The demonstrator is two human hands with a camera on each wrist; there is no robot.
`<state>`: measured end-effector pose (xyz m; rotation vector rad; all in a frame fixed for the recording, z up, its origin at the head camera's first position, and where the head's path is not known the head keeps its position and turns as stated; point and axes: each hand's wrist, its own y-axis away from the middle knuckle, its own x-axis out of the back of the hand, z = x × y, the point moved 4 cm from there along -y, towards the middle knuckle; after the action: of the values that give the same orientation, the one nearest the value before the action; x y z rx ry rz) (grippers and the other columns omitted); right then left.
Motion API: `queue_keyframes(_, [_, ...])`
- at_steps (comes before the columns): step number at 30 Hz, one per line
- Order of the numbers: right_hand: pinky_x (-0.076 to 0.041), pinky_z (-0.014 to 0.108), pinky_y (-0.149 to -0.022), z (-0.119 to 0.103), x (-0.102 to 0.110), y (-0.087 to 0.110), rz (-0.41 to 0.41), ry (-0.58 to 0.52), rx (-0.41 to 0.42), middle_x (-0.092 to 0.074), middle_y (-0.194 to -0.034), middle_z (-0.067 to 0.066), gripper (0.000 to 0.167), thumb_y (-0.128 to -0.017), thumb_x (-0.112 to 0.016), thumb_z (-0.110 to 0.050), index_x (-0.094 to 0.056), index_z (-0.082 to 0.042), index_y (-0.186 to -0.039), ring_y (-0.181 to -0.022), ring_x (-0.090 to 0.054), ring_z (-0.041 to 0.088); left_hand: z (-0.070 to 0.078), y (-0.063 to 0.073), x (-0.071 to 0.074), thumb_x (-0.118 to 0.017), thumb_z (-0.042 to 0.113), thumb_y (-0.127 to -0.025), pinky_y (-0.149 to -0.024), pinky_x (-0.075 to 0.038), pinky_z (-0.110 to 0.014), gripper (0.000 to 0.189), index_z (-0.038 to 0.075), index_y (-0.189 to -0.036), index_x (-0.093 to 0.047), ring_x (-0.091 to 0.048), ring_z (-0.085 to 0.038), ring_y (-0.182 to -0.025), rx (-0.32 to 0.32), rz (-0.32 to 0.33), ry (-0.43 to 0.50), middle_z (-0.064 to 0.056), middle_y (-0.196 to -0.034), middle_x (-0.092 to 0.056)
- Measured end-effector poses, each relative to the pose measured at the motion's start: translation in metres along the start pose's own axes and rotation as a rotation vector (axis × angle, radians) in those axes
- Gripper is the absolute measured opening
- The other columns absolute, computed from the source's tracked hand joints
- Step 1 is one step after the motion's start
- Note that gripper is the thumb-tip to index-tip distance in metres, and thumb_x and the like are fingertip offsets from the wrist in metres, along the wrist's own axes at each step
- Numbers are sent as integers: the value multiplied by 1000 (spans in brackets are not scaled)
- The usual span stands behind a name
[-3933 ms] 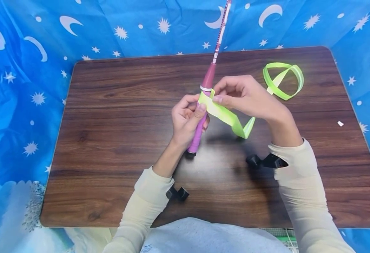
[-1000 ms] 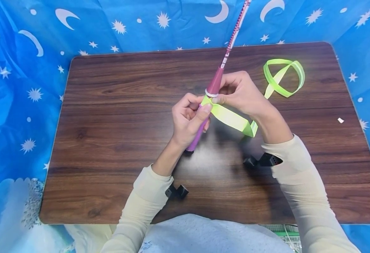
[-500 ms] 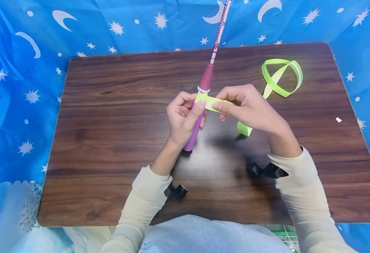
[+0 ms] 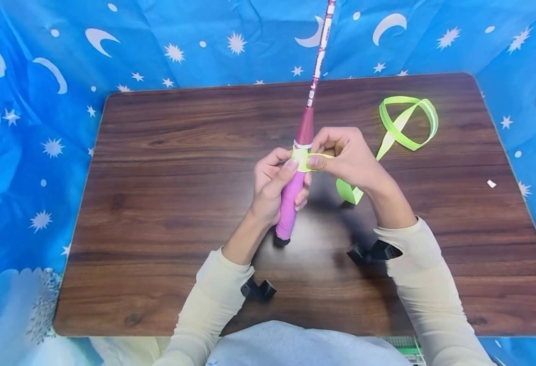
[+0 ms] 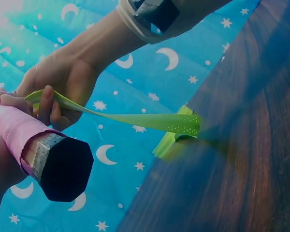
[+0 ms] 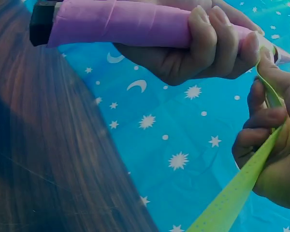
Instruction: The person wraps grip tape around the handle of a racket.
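A badminton racket (image 4: 305, 127) is held upright at a slant, its purple-wrapped handle (image 4: 289, 206) low and its thin shaft rising out of the head view. My left hand (image 4: 270, 185) grips the handle, thumb on a turn of yellow-green grip tape (image 4: 301, 159) just under the white ring. Close on the right, my right hand (image 4: 348, 157) pinches the tape between thumb and fingers. In the right wrist view the tape (image 6: 239, 186) runs down from those fingers. The black butt cap (image 5: 67, 169) faces the left wrist camera.
The tape's loose tail ends in a loop (image 4: 410, 124) on the brown wooden table (image 4: 181, 203), back right. A small white scrap (image 4: 491, 183) lies near the right edge. Blue cloth (image 4: 231, 40) with moons and stars hangs behind the table.
The right hand has closed in on the handle, shortening the stretch of tape between the hands. A flat band of tape now lies across the handle's top. The racket has tipped more upright.
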<state>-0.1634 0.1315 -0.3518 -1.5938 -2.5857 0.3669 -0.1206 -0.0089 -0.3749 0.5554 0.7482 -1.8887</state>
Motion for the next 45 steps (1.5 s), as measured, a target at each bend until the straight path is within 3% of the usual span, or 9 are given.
queue_keyframes(4, [-61, 19, -74, 0, -3, -4, -48, -50, 26, -76, -101, -8, 39, -78, -88, -30, -74, -16, -112, -90, -72, 5, -3, 0, 0, -59, 18, -101, -36, -39, -22, 4, 19, -99, -63, -49, -8, -44, 55, -64, 78, 0, -72, -67])
queue_keyframes(9, [-55, 21, -99, 0, -13, -2, -311, -62, 46, -71, -131, -9, 39, -94, -73, -22, -68, -19, -133, -122, -66, 8, -13, 6, 0, -72, 38, -93, -36, -36, -21, 24, 18, -104, -63, -50, -7, -43, 177, -128, 225, 0, -75, -68])
queue_keyframes(12, [-57, 18, -91, -1, -14, -1, -358, -92, 58, -74, -124, -8, 26, -96, -71, -24, -74, -20, -122, -110, -70, 6, -17, 8, -1, -73, 40, -93, -36, -35, -19, 27, 22, -109, -62, -49, -7, -44, 222, -150, 267, 2, -75, -68])
queue_keyframes(17, [-58, 15, -68, -9, -9, 0, -230, -88, 132, -79, -95, -6, 21, -92, -76, -23, -78, -18, -112, -79, -71, 1, -15, 3, -1, -70, 49, -92, -42, -40, -22, 37, 20, -111, -60, -50, -9, -47, 247, -137, 177, 1, -76, -66])
queue_keyframes(20, [-59, 15, -69, -14, -6, 2, -137, -53, 141, -80, -92, -6, 19, -92, -75, -10, -78, -18, -109, -77, -72, 0, -10, -1, 1, -60, 49, -97, -50, -46, -22, 58, -5, -119, -57, -54, -9, -52, 245, -57, 19, 2, -77, -68])
queue_keyframes(24, [-62, 16, -73, -18, -4, 2, -20, 30, 134, -79, -93, -9, 37, -89, -70, 9, -78, -22, -106, -84, -75, -1, -1, -4, -1, -43, 27, -110, -55, -54, -20, 50, -19, -130, -46, -62, -6, -56, 143, 140, -243, 7, -80, -71])
queue_keyframes(28, [-63, 18, -77, -20, -3, 1, 72, 37, 84, -79, -93, -11, 51, -85, -62, 22, -78, -23, -104, -87, -75, -1, 4, -1, -7, -47, -3, -103, -49, -55, -21, 30, -13, -131, -45, -65, -5, -56, -56, 277, -397, -20, -88, -70])
queue_keyframes(32, [-63, 19, -78, -22, -4, 1, 121, 60, 36, -79, -93, -11, 52, -85, -60, 24, -77, -22, -101, -87, -75, 0, 4, 3, -13, -55, -15, -93, -45, -48, -17, 43, -17, -134, -44, -62, -1, -57, -204, 275, -459, -44, -102, -58])
queue_keyframes(45, [-49, 13, -52, -30, -5, -7, 205, 386, -58, -69, -64, -17, 5, -84, -75, 8, -74, 7, -79, -54, -58, -2, 15, -4, -8, -51, -18, -91, -39, -40, -17, 30, -28, -118, -43, -49, -2, -48, -383, 221, -460, -50, -80, -54])
